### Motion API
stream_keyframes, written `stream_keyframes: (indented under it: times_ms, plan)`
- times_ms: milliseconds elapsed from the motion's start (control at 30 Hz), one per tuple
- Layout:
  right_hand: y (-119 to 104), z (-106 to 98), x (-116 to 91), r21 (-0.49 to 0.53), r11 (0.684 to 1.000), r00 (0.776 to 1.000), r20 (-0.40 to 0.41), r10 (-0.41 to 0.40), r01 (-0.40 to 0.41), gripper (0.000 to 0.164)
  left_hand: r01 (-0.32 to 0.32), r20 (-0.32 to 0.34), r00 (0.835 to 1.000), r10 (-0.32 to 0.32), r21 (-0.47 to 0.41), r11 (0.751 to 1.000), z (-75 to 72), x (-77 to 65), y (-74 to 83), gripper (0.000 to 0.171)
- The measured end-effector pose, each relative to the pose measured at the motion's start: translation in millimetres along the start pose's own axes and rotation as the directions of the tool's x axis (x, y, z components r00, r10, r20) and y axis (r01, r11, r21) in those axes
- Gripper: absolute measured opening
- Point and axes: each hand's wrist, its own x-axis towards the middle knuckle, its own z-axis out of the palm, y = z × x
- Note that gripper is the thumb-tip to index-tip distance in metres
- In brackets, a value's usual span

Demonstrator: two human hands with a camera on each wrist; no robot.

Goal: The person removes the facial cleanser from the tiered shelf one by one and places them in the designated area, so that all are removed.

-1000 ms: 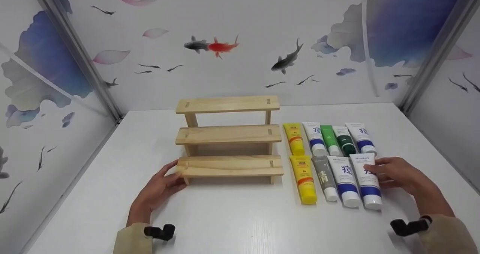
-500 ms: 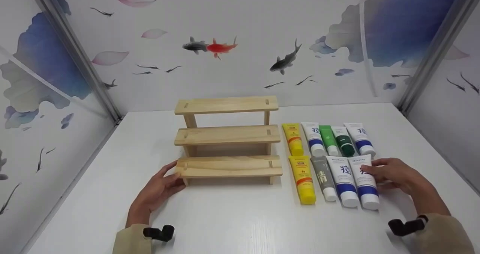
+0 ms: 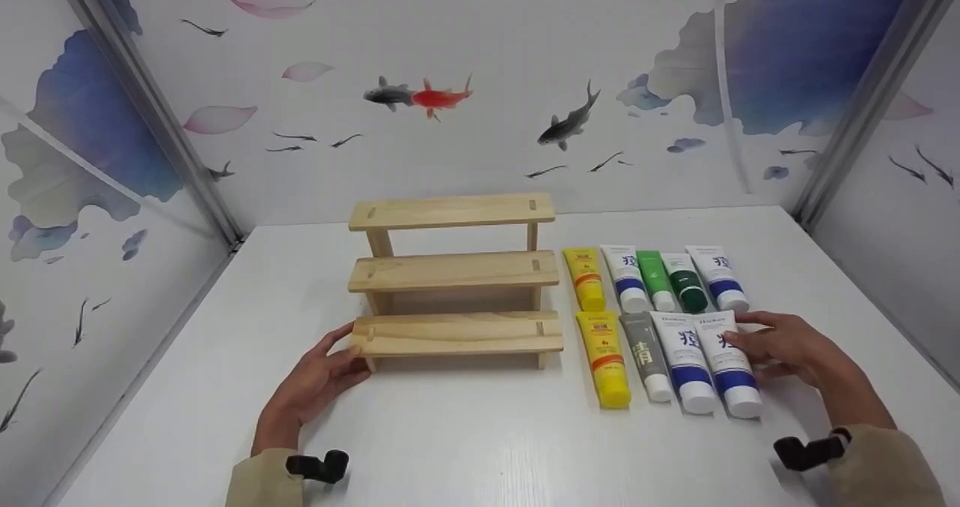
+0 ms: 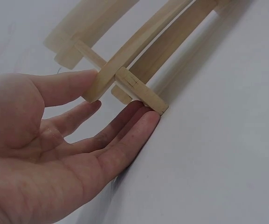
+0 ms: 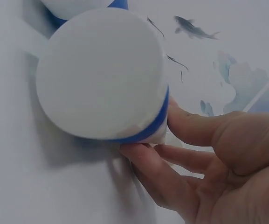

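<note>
At the left, my left hand [image 3: 311, 379] grips the near left end of a three-step wooden display rack [image 3: 457, 334]. In the left wrist view its thumb [image 4: 66, 87] lies on the lowest board, and the other fingers reach below it to the rack's foot. My right hand [image 3: 791, 349] holds a white squeeze tube [image 3: 726, 351] with a blue band, thumb on its face and fingers at its right side. A large white cap [image 5: 101, 74] fills much of the right wrist view. This tube lies rightmost in the front row, beside a matching white tube [image 3: 682, 349].
Left of these in the front row lie a grey tube [image 3: 643, 349] and a yellow tube [image 3: 602, 357]. Behind is a second row with a yellow tube [image 3: 583, 278], white ones, a green tube [image 3: 655, 278] and a dark green-capped tube [image 3: 685, 282]. Printed panels enclose the white table [image 3: 450, 439].
The white tube under my right hand has shifted slightly left, its upper end closer to the neighbouring tube. My left hand stays on the rack. The head view has drifted a little.
</note>
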Motion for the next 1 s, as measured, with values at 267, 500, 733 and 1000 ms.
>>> stream_keyframes:
  times_ms: [267, 500, 733, 1000]
  plan:
    - [-1, 4, 2, 0.025, 1.000, 1.000, -0.015, 0.009, -0.008, 0.101, 0.007, 0.001, 1.000, -0.007, 0.002, 1.000, -2.2, 0.2, 2.0, 0.063]
    - [0, 6, 2, 0.035, 0.999, 0.999, -0.050, -0.015, 0.017, 0.096, 0.010, -0.002, 1.000, -0.010, -0.009, 1.000, -2.6, 0.0, 3.2, 0.065]
    - [-1, 10, 4, 0.021, 0.999, 0.998, -0.064, -0.028, 0.030, 0.091, 0.019, -0.003, 1.000, -0.019, -0.004, 1.000, -3.6, 0.2, 2.8, 0.064]
    - [-2, 12, 2, 0.016, 0.999, 0.998, -0.054, -0.028, 0.029, 0.094, 0.018, 0.005, 1.000, -0.018, 0.010, 1.000, -5.3, -1.5, 0.3, 0.065]
